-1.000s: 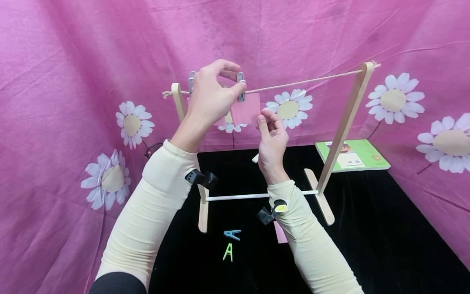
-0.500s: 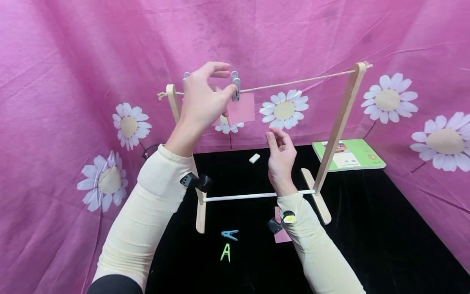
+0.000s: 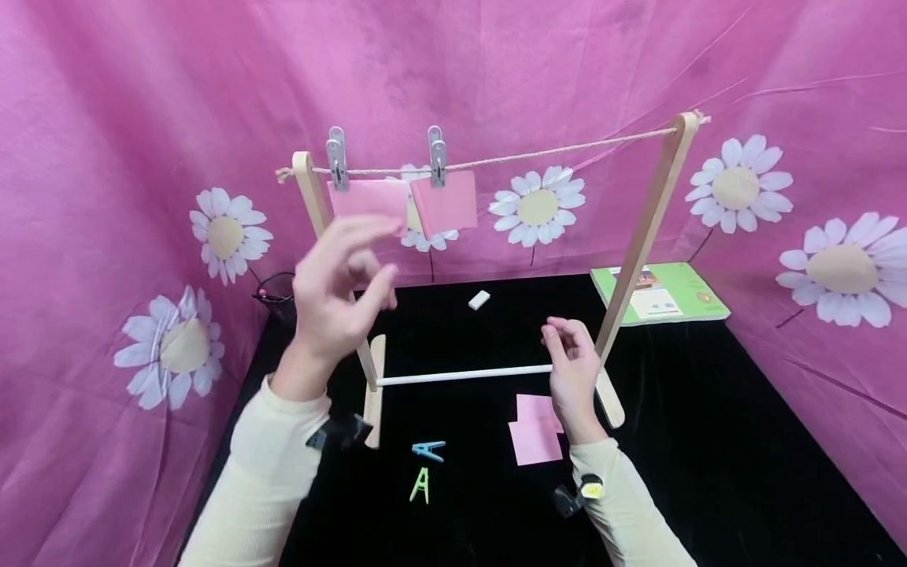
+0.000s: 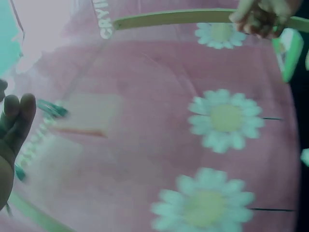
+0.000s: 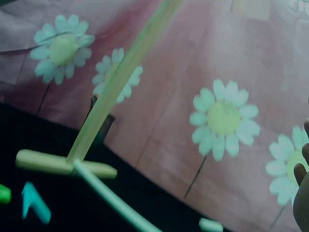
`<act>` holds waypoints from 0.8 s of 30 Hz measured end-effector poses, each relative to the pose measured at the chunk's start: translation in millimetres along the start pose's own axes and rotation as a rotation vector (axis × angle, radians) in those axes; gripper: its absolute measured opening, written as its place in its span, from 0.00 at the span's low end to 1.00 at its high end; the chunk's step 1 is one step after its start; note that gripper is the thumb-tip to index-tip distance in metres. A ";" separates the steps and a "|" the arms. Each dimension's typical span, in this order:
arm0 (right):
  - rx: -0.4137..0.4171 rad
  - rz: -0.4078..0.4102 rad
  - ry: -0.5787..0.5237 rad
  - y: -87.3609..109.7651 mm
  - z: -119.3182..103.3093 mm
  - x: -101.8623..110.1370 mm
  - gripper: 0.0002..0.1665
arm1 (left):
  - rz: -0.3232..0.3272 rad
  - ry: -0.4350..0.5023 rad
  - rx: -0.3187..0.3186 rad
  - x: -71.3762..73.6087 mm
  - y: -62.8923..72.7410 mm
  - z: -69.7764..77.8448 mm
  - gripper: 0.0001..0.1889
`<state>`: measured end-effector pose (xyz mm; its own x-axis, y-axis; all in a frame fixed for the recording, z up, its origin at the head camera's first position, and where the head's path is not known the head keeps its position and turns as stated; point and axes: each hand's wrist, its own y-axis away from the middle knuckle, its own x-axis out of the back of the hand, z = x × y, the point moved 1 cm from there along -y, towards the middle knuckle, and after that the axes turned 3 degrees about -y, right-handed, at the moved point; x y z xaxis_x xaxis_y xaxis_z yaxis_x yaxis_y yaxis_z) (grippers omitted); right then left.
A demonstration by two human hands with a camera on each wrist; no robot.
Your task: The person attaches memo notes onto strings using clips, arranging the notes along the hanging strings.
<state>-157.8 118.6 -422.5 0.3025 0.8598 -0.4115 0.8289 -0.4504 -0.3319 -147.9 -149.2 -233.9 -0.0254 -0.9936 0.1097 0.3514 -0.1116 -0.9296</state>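
Observation:
My left hand [image 3: 340,287] is in front of the rack's left post, fingers loosely bent and nothing between them. To the right and lower, my right hand [image 3: 574,366] hovers in front of the right post with thumb and fingers close together, and no object shows in it. From the rope [image 3: 560,150] hang two pink paper squares: a left note [image 3: 368,197] under a grey clothespin [image 3: 338,160], and a right note [image 3: 453,203], folded at its left edge, under another grey clothespin [image 3: 437,157]. In the left wrist view my left fingers [image 4: 21,113] show at the left edge.
A wooden rack [image 3: 641,236] with a white crossbar [image 3: 464,375] stands on the black tabletop. Two pink notes [image 3: 536,443] lie in front, near a blue clothespin [image 3: 428,450] and a green clothespin [image 3: 421,485]. Behind are a white eraser-like block [image 3: 479,300] and a green book [image 3: 662,293].
My left hand has let go of the right grey clothespin and moved down and left, leaving both hanging notes visible. My right hand has moved from the note down and right.

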 end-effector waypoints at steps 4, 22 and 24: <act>-0.066 0.034 0.038 16.7 5.3 28.6 0.06 | 0.018 0.075 0.110 0.3 64.0 -10.4 0.15; -0.285 0.061 0.112 75.6 44.5 106.3 0.06 | 0.323 0.042 0.778 -33.2 288.5 -33.0 0.07; -0.308 0.028 0.125 80.2 49.4 109.6 0.06 | 0.363 0.016 0.847 -35.8 300.1 -33.7 0.07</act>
<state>-81.5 164.8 -536.1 0.3671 0.8795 -0.3027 0.9168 -0.3971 -0.0420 -73.1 -147.7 -528.6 0.2099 -0.9662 -0.1494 0.9078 0.2493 -0.3373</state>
